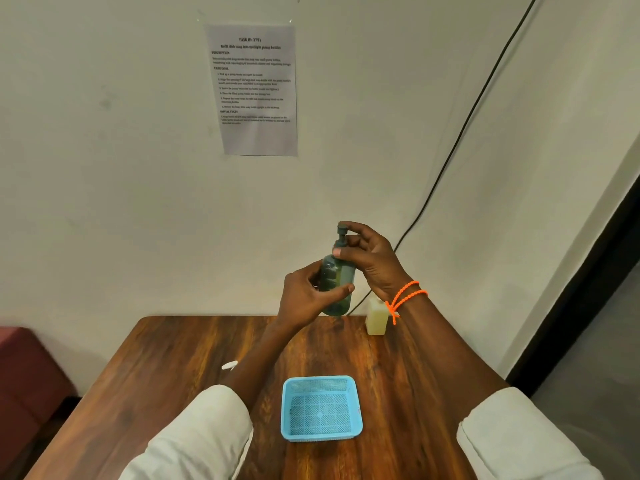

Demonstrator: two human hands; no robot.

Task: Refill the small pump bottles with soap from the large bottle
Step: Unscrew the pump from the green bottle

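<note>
Wooden brown table [180, 358] under me; my left grip [304, 296] wraps the small green translucent pump bottle [337, 282] above its far edge, right grip [370, 258] pinching the pump head, pale yellowish big bottle [376, 318] just right.

There is just one camera, worn on the person's head, and it looks forward and down over both arms at the wooden tabletop [180, 358] from close up. It faces a pale wall [104, 168] just behind the tabletop, where a printed sheet [256, 91] hangs high in the middle of the view. The blue basket [356, 410] sits nearest the camera, low in the picture, and the wide lens bends the edges.
</note>
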